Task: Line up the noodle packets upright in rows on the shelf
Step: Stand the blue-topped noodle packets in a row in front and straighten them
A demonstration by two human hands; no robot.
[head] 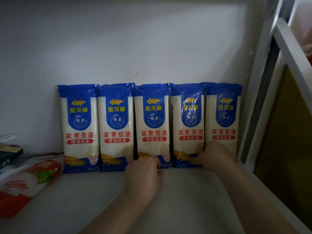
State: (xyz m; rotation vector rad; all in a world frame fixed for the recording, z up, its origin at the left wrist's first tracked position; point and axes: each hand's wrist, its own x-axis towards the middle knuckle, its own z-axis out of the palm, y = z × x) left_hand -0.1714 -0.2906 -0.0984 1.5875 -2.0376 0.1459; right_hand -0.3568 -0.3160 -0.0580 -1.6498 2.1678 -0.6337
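Observation:
Several blue-and-white noodle packets stand upright side by side against the back wall of the white shelf (104,200). The row runs from the leftmost packet (79,127) to the rightmost packet (224,119). My left hand (143,174) lies on the shelf with its fingertips against the foot of the middle packet (152,125). My right hand (214,156) presses on the bottom of the fourth packet (189,125) and covers the lower left corner of the rightmost one. Neither hand visibly wraps around a packet.
A red-and-white bag (28,178) lies flat at the left of the shelf, with a dark box (10,152) behind it. A white metal shelf post (258,98) and frame bound the right side. Bare shelf surface lies in front of the row.

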